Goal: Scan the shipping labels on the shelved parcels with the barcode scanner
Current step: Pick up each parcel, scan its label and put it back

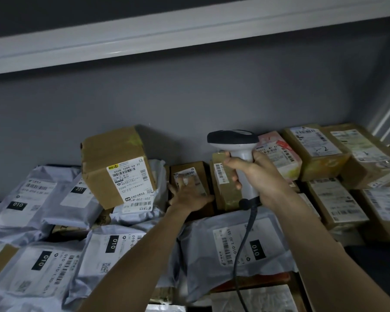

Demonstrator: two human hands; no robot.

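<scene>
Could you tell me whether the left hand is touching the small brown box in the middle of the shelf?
Touching. The head view shows the left hand lying with spread fingers flat on the small brown box, covering part of its label.

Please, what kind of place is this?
Probably a parcel depot or courier pickup point. A shelf is crowded with cardboard boxes and grey mail bags, each bearing a shipping label, and the right hand grips a corded barcode scanner.
</scene>
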